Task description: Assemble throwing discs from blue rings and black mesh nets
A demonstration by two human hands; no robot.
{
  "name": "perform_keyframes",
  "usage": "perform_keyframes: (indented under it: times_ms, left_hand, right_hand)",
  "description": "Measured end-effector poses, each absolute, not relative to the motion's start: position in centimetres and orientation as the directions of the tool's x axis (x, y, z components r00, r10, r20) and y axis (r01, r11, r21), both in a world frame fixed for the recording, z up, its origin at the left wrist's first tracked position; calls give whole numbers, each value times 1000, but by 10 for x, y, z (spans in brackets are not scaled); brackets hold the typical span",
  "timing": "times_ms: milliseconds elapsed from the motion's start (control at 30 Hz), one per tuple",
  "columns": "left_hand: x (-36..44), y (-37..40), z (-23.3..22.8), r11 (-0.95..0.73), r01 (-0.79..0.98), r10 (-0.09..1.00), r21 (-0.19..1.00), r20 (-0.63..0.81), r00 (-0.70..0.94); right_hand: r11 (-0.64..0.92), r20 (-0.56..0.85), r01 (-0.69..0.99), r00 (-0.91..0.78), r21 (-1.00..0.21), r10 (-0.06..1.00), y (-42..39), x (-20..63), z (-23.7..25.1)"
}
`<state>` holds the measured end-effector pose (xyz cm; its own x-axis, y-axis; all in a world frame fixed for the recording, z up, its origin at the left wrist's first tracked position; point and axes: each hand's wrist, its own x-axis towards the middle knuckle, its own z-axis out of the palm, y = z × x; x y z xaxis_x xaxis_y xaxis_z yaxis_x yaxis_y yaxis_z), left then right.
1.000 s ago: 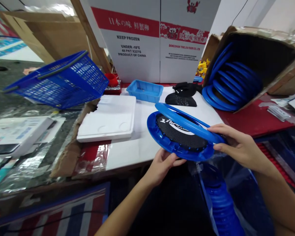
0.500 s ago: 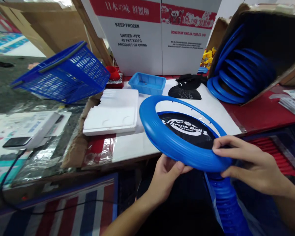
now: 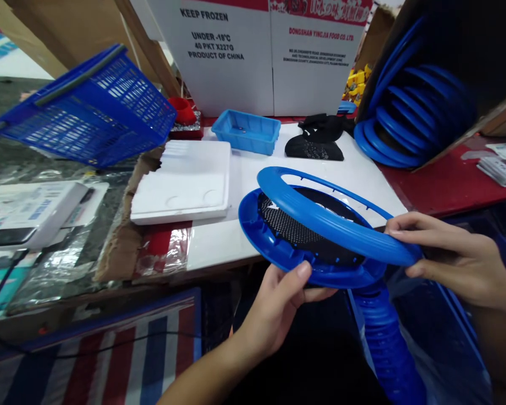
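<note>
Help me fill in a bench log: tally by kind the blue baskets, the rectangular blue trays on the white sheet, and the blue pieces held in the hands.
Blue basket: 1
Rectangular blue tray: 1
Blue ring, right hand: 1
Mesh-centred blue disc, left hand: 1
Total: 4

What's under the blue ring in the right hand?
A blue frame with black mesh, held by the left hand. The ring covers part of the mesh, so I can't see what's there.
</note>
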<state>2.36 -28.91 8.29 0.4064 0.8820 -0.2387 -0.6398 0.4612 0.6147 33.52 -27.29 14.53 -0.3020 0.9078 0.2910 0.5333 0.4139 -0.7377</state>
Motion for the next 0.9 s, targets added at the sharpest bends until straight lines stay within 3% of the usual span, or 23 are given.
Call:
perform_keyframes:
  times_ms: [167,367,733,900]
  left_hand:
    - [13,-276,75,506,-579,851,640,-481,211]
    - [6,-268,51,432,-557,864,709,-503,29]
    - [24,-277,69,406,-599,889,690,-451,83]
    - [25,-282,92,462,-677,876,572,-412,250]
  right_hand:
    - [450,275,513,-382,-731,882,-283,328,148]
    - [492,283,506,-435,-709,855,-287,328,143]
    - [614,316,473,-567,-632,761,-267,310,129]
    - [603,312,450,-566,-658,763,-255,311,122]
